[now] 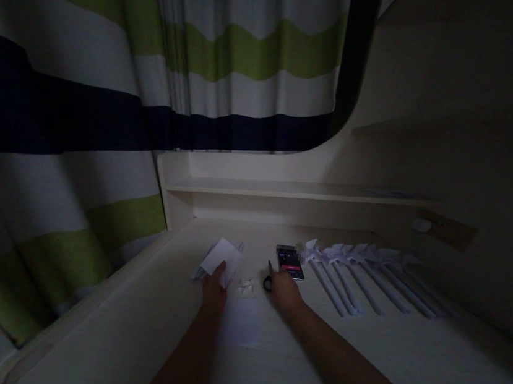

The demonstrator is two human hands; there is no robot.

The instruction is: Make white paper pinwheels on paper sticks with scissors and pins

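Left hand (pixel 216 285) on seemingly white paper (pixel 219 257)

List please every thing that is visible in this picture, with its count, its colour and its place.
paper sheet: one, white, on the desk, under the left hand's fingers
crumpled scrap: one, whitish, on the desk between the two hands
scissors: one pair, dark, only the handle loop shows, beside the right hand
phone: one, dark with lit screen, on the desk just beyond the right hand
paper pinwheels: a row, count unclear, white, lying on the desk to the right of the phone
desk: one, pale cream
shelf: one, cream, above the back of the desk
curtain: striped white, green and navy, on the left
left hand: on the paper sheet
right hand: by the scissors and phone
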